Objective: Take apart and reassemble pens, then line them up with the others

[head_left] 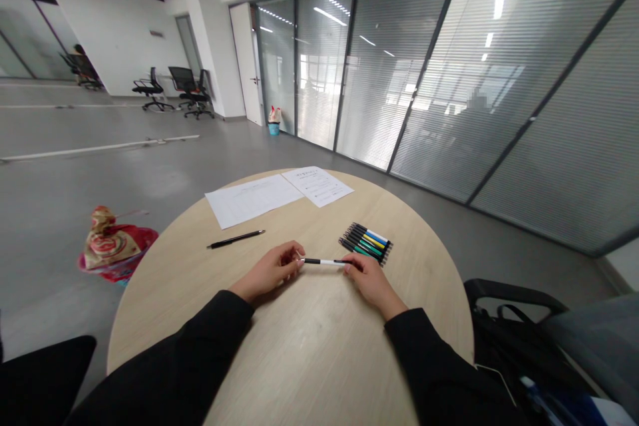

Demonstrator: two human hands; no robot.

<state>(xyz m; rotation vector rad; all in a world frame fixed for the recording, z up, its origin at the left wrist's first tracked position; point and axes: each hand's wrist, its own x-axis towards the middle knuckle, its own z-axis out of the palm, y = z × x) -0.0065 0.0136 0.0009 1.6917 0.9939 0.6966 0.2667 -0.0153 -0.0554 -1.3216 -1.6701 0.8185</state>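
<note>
Slim white-and-black pen (322, 261) level across the round wooden desk (309, 353), its two ends held between the hands, roughly midway between them. Left hand (268, 271) pinching the pen's left end between thumb and fingertips; right hand (372, 284) closed on the opposite end in the same way, fingers curled around the barrel. Neither hand released, both grasping that one pen (whether the barrel touches the wood or sits just above it, impossible to tell from this angle). Black sleeves (200, 339) running in from the lower corners to both wrists.

Just past the right hand at 1 o'clock, a tight row of pens (365, 243) with blue, yellow and green barrels, side by side and angled across the wood. At 10 o'clock from the left hand, a lone black pen (235, 239), well apart from the others. Farther out at 12 o'clock, two printed paper sheets (277, 196) meeting at one edge.

Off the desk at 9 o'clock, a red and gold cloth bundle (112, 246) on the grey floor (90, 173). At 4 o'clock, a black chair armrest (509, 293) beside a dark bag (519, 353). Along the 2 o'clock side, glass partitions (424, 80) with slatted blinds.
</note>
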